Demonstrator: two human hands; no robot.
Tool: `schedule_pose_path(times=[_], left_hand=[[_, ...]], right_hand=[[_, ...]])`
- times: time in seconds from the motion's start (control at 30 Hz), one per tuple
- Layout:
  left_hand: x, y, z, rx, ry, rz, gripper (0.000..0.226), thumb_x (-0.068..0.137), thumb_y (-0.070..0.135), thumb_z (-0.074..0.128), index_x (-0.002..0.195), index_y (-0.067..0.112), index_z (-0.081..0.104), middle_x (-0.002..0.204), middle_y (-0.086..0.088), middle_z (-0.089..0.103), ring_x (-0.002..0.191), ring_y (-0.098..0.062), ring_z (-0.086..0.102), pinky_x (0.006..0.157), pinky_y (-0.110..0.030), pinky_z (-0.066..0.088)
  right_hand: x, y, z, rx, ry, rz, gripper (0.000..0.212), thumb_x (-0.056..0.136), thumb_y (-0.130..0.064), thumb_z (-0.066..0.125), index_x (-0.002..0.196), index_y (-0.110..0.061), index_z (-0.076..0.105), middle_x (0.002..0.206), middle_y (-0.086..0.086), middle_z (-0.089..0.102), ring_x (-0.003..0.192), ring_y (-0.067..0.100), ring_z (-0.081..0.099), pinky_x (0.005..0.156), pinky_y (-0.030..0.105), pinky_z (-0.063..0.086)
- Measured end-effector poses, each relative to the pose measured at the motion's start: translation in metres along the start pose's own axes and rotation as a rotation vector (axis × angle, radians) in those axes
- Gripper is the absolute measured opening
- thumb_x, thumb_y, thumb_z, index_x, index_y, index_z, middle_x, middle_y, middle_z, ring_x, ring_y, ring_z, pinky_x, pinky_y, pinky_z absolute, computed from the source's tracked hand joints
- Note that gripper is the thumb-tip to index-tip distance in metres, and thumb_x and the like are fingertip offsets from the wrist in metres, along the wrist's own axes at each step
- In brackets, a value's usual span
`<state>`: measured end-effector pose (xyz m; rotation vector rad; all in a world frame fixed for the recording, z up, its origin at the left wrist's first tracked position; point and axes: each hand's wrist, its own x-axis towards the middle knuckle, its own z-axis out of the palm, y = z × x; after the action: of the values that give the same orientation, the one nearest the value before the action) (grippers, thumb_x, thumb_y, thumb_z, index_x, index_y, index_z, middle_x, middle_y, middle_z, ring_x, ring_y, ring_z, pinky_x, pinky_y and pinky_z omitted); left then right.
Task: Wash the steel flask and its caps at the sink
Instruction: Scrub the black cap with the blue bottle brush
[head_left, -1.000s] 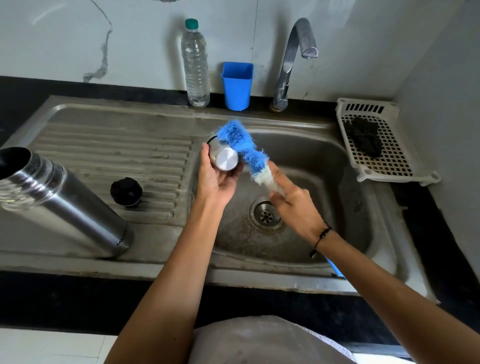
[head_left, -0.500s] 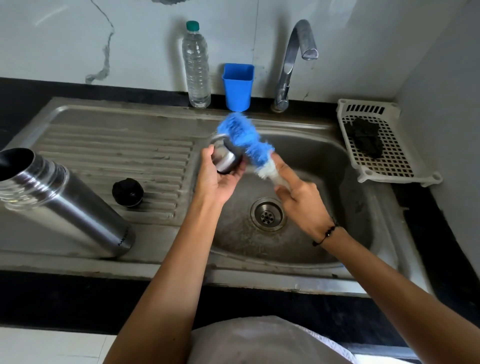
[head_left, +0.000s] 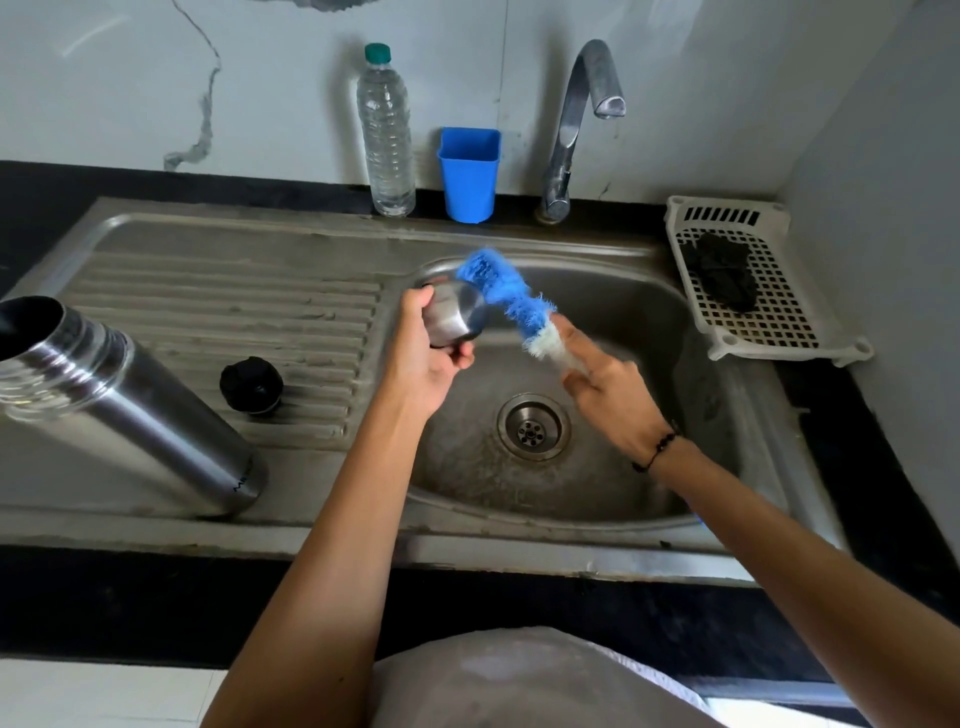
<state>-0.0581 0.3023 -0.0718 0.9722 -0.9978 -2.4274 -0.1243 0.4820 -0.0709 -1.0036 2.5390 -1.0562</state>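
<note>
Over the basin of the stainless steel sink (head_left: 613, 312), the left hand (head_left: 426, 358) curls its fingers and thumb around the rounded steel outer cap (head_left: 457, 317), holding it at about eleven o'clock from the drain. The right hand (head_left: 608, 384) grips the handle of the blue-and-white bristle bottle brush (head_left: 506, 291), index finger laid along it, and the blue bristles lie against the cap's right side. Judging by this, the steel cap is in mid-scrub. The tall cylindrical steel flask (head_left: 130, 410) stands open-mouthed on the ribbed drainboard at nine o'clock from the drain, well apart from both hands, and the small black inner stopper cap (head_left: 252, 384) sits just beside it at its three o'clock; whether either is washed cannot be told. No water runs from the curved chrome tap (head_left: 576, 119) at twelve o'clock, so rinsing appears to remain, and likely the flask and stopper too.
</note>
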Motion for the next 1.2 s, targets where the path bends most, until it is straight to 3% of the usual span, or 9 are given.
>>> schedule_pose_path(times=[0.2,0.3,0.4,0.5,0.67,0.83,0.97,1.07,1.2], left_hand=[[0.004,0.001,-0.006,-0.029,0.003,-0.037,0.035,0.091,0.047,0.042,0.089,0.015,0.058,0.076,-0.005,0.057,0.051,-0.012,0.038,0.053,-0.025,0.031],[0.005,0.002,-0.004,-0.194,-0.076,-0.08,0.042,0.091,0.049,0.038,0.095,0.012,0.056,0.077,-0.007,0.053,0.051,-0.013,0.036,0.049,-0.024,0.033],[0.004,0.005,0.005,-0.351,-0.156,-0.078,0.045,0.093,0.048,0.03,0.089,0.01,0.053,0.074,-0.007,0.05,0.049,-0.014,0.036,0.048,-0.023,0.031],[0.002,0.005,0.007,-0.467,-0.163,-0.132,0.052,0.093,0.053,0.028,0.089,0.006,0.051,0.071,-0.011,0.047,0.046,-0.014,0.035,0.048,-0.022,0.032],[0.006,0.004,0.007,-0.41,-0.143,-0.076,0.048,0.096,0.051,0.028,0.084,0.013,0.053,0.068,-0.004,0.047,0.049,-0.012,0.035,0.049,-0.021,0.032],[0.005,0.005,0.005,-0.353,-0.12,-0.1,0.049,0.095,0.051,0.03,0.085,0.009,0.053,0.067,-0.007,0.046,0.047,-0.013,0.033,0.049,-0.024,0.028],[0.006,0.002,0.0,-0.103,-0.012,-0.013,0.03,0.094,0.042,0.039,0.079,0.019,0.051,0.07,-0.002,0.053,0.049,-0.011,0.035,0.051,-0.024,0.029],[0.004,-0.001,-0.007,0.049,0.06,-0.004,0.017,0.09,0.036,0.051,0.084,0.02,0.055,0.077,-0.003,0.058,0.051,-0.01,0.038,0.05,-0.022,0.028],[0.005,0.002,-0.014,0.109,0.049,0.063,0.012,0.093,0.028,0.048,0.086,0.02,0.054,0.075,0.001,0.059,0.056,-0.009,0.041,0.051,-0.021,0.028]], right_hand=[[-0.008,-0.001,0.006,0.062,-0.048,-0.026,0.071,0.092,-0.007,0.048,0.135,-0.056,0.02,0.098,0.016,0.069,0.072,0.025,0.064,0.065,0.019,0.047],[-0.006,-0.005,0.003,0.138,0.029,-0.026,0.071,0.092,-0.006,0.048,0.131,-0.058,0.021,0.109,0.016,0.067,0.091,0.031,0.064,0.079,0.024,0.047],[-0.01,-0.014,0.014,0.107,0.01,-0.054,0.073,0.091,-0.006,0.048,0.132,-0.059,0.019,0.098,0.013,0.069,0.079,0.026,0.064,0.082,0.033,0.05],[-0.006,-0.009,0.017,0.143,0.004,0.051,0.071,0.091,-0.005,0.046,0.139,-0.052,0.022,0.094,0.013,0.069,0.075,0.025,0.064,0.073,0.022,0.047],[-0.013,-0.018,0.016,-0.018,0.002,-0.156,0.076,0.092,-0.006,0.047,0.137,-0.049,0.004,0.066,0.009,0.06,0.055,0.024,0.055,0.069,0.033,0.052],[-0.003,-0.009,0.003,-0.007,0.054,-0.052,0.074,0.092,-0.005,0.047,0.143,-0.044,0.011,0.069,0.01,0.061,0.05,0.013,0.05,0.06,0.022,0.042],[-0.012,-0.016,0.009,-0.081,-0.025,-0.143,0.078,0.091,-0.005,0.048,0.138,-0.048,0.002,0.064,0.009,0.058,0.051,0.021,0.049,0.065,0.036,0.051],[-0.001,-0.008,0.001,-0.021,-0.007,-0.046,0.072,0.093,-0.007,0.046,0.136,-0.053,0.01,0.075,0.013,0.066,0.052,0.019,0.052,0.062,0.035,0.052],[-0.007,-0.009,0.007,-0.09,-0.046,-0.192,0.076,0.091,-0.008,0.049,0.137,-0.054,0.01,0.072,0.014,0.066,0.057,0.025,0.059,0.067,0.035,0.054]])
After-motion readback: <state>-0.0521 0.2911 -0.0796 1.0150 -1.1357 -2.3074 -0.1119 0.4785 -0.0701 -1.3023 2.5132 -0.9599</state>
